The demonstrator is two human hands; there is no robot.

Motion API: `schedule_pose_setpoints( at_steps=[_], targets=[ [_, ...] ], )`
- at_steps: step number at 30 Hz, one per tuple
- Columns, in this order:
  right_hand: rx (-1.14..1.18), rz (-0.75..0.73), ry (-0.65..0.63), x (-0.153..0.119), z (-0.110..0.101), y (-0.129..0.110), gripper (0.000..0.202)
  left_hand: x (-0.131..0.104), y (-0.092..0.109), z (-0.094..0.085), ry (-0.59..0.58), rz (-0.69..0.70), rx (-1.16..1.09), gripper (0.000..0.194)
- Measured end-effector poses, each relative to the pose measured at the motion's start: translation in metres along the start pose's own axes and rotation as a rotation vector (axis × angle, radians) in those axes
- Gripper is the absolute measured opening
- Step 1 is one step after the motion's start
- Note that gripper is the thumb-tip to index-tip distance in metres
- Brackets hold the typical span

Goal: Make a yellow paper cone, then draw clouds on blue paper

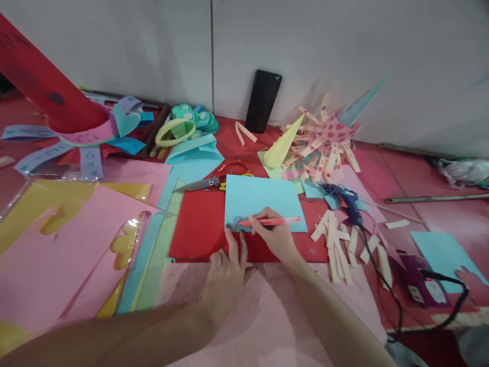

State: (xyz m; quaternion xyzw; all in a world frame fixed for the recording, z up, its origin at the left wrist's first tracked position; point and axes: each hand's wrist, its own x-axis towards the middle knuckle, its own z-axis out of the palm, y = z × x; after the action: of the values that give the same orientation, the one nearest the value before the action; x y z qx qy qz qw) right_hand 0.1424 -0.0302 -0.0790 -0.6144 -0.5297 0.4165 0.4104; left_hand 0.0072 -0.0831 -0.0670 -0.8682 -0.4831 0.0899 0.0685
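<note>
A light blue sheet of paper [263, 196] lies on red paper [198, 224] in front of me. My right hand [275, 234] is closed around a red pen [278, 220], its tip on the lower left part of the blue sheet. A short curved line shows by the tip. My left hand [229, 260] rests with fingers stretched out, two fingertips at the sheet's lower left edge. Just behind the sheet lie scissors [198, 184] with red handles, and part of a yellow-handled tool shows beside them.
Pink and yellow sheets [76, 255] cover the left. A black phone [263, 101] leans on the wall. At right are a glue gun [346, 201], cream paper strips [334, 250] and a purple power box [422, 285]. Paper crafts stand behind, including a yellow cone [282, 145].
</note>
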Motion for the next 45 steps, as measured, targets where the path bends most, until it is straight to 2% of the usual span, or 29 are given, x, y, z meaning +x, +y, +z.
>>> schedule_pose_setpoints(
  at_steps=[8,15,28,38,45],
  targets=[
    [0.007,-0.007,0.007,-0.0004,0.0,-0.0003,0.026,0.0008,-0.0001,0.0002,-0.004,-0.02,-0.045,0.047],
    [0.033,-0.013,-0.037,-0.0008,0.0009,0.0039,0.025,0.0006,-0.0001,0.0011,0.017,0.001,0.017,0.048],
    [-0.016,-0.033,0.064,0.0011,-0.0007,0.0036,0.023,0.0012,0.0005,0.0006,-0.02,-0.018,-0.031,0.047],
    [0.01,-0.011,0.007,-0.0011,0.0,-0.0001,0.025,0.0014,-0.0002,0.0006,0.0,0.007,0.035,0.047],
    [-0.001,-0.04,0.048,0.0002,-0.0001,0.0033,0.021,0.0012,-0.0004,0.0009,0.009,0.008,0.03,0.048]
  ],
)
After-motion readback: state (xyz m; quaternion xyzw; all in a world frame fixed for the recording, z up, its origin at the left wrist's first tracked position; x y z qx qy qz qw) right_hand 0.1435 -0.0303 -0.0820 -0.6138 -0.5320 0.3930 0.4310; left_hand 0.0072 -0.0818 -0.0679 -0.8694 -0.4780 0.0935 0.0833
